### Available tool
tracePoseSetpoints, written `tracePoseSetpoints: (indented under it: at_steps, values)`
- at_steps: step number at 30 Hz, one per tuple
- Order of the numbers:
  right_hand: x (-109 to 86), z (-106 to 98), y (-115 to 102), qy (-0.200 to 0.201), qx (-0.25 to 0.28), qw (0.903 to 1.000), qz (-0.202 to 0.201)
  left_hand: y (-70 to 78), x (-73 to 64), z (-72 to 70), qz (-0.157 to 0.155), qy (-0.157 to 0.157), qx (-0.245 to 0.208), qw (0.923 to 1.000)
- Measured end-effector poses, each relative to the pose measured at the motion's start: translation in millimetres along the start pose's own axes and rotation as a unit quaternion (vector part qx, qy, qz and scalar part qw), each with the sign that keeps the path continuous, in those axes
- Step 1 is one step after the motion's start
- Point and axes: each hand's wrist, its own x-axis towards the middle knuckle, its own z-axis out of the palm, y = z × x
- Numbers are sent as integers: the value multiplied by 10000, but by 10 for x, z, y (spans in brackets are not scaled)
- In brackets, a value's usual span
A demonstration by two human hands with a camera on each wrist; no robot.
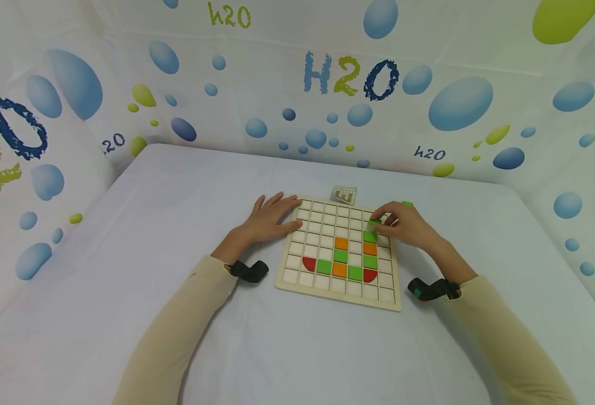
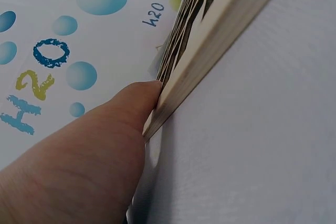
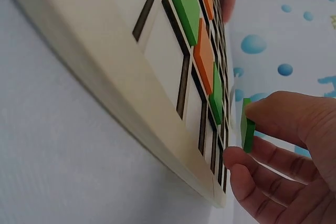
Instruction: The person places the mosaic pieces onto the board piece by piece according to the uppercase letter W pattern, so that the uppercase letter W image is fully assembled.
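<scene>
A wooden grid board point(image 1: 338, 297) lies on the white table with square tiles set in some cells. My left hand point(image 1: 269, 219) rests at its upper left edge, fingers extended; in the left wrist view the thumb point(image 2: 137, 100) touches the board's side. Over the upper right cells, my right hand point(image 1: 406, 224) pinches a green square tile point(image 3: 248, 124) between thumb and fingers. Below it, a column on the board holds a green tile point(image 1: 370, 237), an orange tile point(image 1: 370, 248), another green tile point(image 1: 370, 262) and a red quarter-round piece point(image 1: 370, 275).
Another red quarter-round piece point(image 1: 309, 264) sits at the lower left of the pattern, with green and orange tiles between. Behind the board stands a small card point(image 1: 345, 194) with a printed grid. A loose green piece point(image 1: 407, 203) shows beyond the right hand.
</scene>
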Motion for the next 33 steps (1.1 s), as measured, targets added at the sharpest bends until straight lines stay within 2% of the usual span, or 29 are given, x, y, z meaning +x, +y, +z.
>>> tracePoseSetpoints:
  at_steps: [6, 22, 33]
  values:
    - [32, 24, -38, -59, 85, 9999, 19, -19, 36, 8, 22, -3, -8, 10000]
    - [152, 85, -101, -51, 69, 9994, -327, -82, 133, 13, 88, 36, -7, 10000]
    - [282, 145, -110, -204, 48, 9974, -684, -133, 190, 12, 81, 31, 21, 10000]
